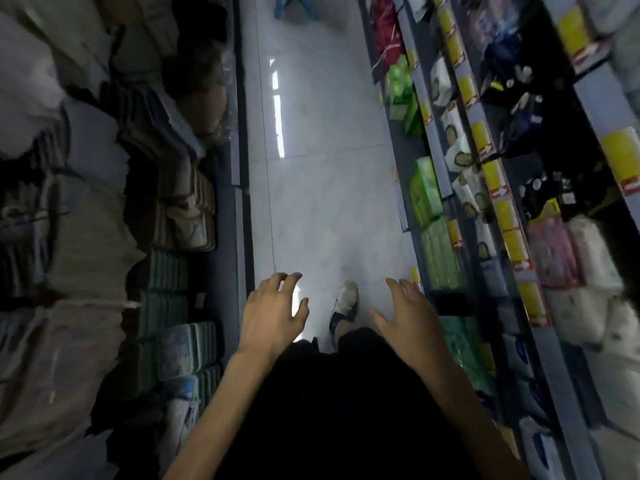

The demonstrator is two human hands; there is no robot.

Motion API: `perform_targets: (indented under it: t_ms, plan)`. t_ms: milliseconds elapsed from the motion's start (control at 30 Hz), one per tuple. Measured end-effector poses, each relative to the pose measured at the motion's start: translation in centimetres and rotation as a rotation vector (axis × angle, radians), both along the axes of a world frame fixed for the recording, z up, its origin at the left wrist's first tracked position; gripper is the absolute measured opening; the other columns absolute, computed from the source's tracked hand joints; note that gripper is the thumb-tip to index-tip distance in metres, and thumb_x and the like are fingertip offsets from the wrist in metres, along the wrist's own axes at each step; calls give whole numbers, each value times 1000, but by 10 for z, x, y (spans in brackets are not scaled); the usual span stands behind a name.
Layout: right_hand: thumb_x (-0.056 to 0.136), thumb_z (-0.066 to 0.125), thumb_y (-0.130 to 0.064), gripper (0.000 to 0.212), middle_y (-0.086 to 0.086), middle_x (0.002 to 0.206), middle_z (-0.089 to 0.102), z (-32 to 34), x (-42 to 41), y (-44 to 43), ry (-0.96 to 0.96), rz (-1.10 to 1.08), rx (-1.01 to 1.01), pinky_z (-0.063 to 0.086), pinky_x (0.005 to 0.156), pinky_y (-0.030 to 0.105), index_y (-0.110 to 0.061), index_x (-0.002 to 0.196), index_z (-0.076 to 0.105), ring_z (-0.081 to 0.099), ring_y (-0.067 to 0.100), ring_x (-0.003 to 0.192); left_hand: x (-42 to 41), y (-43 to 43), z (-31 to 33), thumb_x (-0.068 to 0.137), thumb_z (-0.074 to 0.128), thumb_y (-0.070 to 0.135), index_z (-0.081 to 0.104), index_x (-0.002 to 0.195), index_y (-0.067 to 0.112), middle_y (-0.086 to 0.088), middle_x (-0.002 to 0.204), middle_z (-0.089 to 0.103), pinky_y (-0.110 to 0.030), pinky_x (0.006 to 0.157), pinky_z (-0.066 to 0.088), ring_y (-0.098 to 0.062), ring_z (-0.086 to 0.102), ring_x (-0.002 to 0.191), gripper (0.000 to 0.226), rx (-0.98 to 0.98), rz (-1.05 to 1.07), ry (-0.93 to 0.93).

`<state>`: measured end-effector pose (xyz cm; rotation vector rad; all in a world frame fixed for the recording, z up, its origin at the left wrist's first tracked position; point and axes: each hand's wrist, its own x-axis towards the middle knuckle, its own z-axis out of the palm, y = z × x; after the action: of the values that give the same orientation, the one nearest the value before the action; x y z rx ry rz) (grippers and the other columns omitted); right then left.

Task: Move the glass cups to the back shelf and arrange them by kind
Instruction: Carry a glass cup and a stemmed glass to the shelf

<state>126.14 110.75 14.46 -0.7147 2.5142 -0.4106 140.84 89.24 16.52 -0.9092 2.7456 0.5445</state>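
Observation:
No glass cup shows in this view. My left hand (pixel 273 311) hangs in front of me over the white tiled floor, fingers spread and loosely bent, holding nothing. My right hand (pixel 407 315) is at the same height a little to the right, fingers relaxed and empty. Both forearms reach forward from the bottom of the frame above my dark clothing. One white shoe (pixel 344 301) stands on the floor between the hands.
I am in a narrow shop aisle with a glossy tiled floor (pixel 311 168). On the left, shelves hold folded towels and cloths (pixel 166 271). On the right, a shelf rack (pixel 446 188) with yellow price tags carries green packs and other packaged goods.

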Motion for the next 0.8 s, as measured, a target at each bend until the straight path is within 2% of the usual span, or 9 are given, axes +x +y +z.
perform_targets:
  t_ms: [100, 233, 333, 433, 533, 600, 667, 800]
  plan:
    - [94, 62, -48, 65, 12, 140, 55, 13, -64, -33, 1, -6, -17, 50, 100, 45, -12, 147, 49, 55, 36, 124, -72, -35, 12, 95, 62, 41, 57, 141, 23, -4, 131, 64, -45, 89, 56, -29, 64, 113, 50, -26, -33, 17]
    - [100, 57, -51, 68, 6, 155, 43, 37, -145, -68, -54, -10, -40, 43, 110, 41, -18, 156, 37, 44, 28, 139, -158, -69, 33, 98, 57, 44, 53, 144, 26, -1, 137, 60, -45, 93, 54, -26, 60, 119, 49, -29, -124, 39]
    - [100, 60, -46, 63, 3, 152, 46, 62, -198, -96, -61, -65, -118, 45, 110, 38, -18, 153, 43, 48, 25, 136, -228, -99, 51, 97, 58, 44, 53, 144, 27, 1, 135, 61, -41, 89, 54, -25, 62, 114, 50, -46, -215, 101]
    - [96, 64, -45, 53, 3, 142, 57, 95, -246, -125, 131, -211, -248, 51, 104, 37, -19, 142, 56, 57, 26, 130, -311, -132, 82, 97, 59, 42, 54, 143, 28, 4, 130, 64, -38, 80, 57, -23, 66, 106, 48, -51, -323, 256]
    - [98, 48, -59, 58, -5, 149, 53, 155, -298, -151, 278, -337, -387, 48, 109, 35, -27, 146, 53, 50, 16, 138, -403, -156, 134, 98, 58, 40, 59, 141, 25, 4, 129, 66, -36, 77, 59, -21, 68, 106, 46, -28, -456, 488]
    - [100, 44, -62, 55, -13, 149, 50, 203, -327, -164, 403, -421, -432, 46, 109, 29, -32, 146, 51, 47, 6, 136, -459, -167, 176, 99, 63, 38, 60, 140, 23, 2, 130, 68, -38, 78, 60, -22, 68, 108, 44, -2, -565, 620]
    - [100, 48, -58, 49, -17, 143, 53, 253, -351, -177, 561, -505, -459, 47, 104, 23, -33, 142, 55, 51, 3, 128, -508, -174, 220, 93, 70, 34, 61, 140, 22, -1, 130, 69, -40, 77, 62, -26, 70, 108, 49, 31, -682, 753]
    - [99, 55, -54, 39, -26, 134, 55, 330, -382, -184, 811, -633, -507, 37, 99, 5, -39, 134, 57, 51, -8, 120, -584, -166, 291, 95, 68, 28, 64, 135, 18, -3, 124, 70, -27, 78, 54, -21, 69, 102, 41, 138, -925, 1000]
